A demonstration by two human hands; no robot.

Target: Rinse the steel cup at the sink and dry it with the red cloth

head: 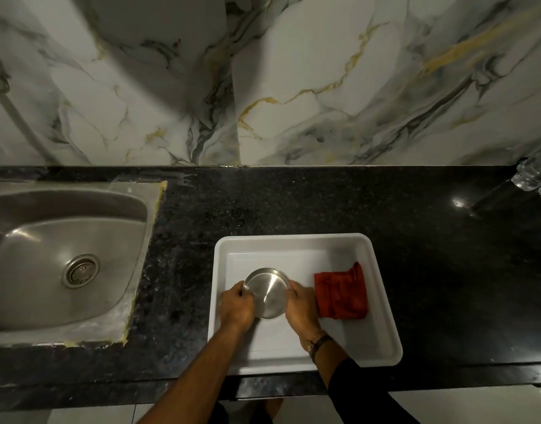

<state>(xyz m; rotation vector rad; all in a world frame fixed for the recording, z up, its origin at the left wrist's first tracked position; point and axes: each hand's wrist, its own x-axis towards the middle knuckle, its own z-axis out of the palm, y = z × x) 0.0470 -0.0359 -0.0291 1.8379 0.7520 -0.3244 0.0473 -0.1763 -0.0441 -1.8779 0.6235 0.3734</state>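
Note:
The steel cup (267, 291) stands in the white tray (382, 304), its round shiny face turned up toward the camera. My left hand (237, 306) grips its left side and my right hand (301, 304) grips its right side. A folded red cloth (342, 293) lies in the tray just right of my right hand. The steel sink (48, 258) is set into the counter at the left, apart from the tray.
The black speckled counter (293, 203) runs under a marble wall. A metal pipe (15, 114) comes down at the far left above the sink. Clear plastic bottles (535, 177) lie at the far right. The tray sits near the counter's front edge.

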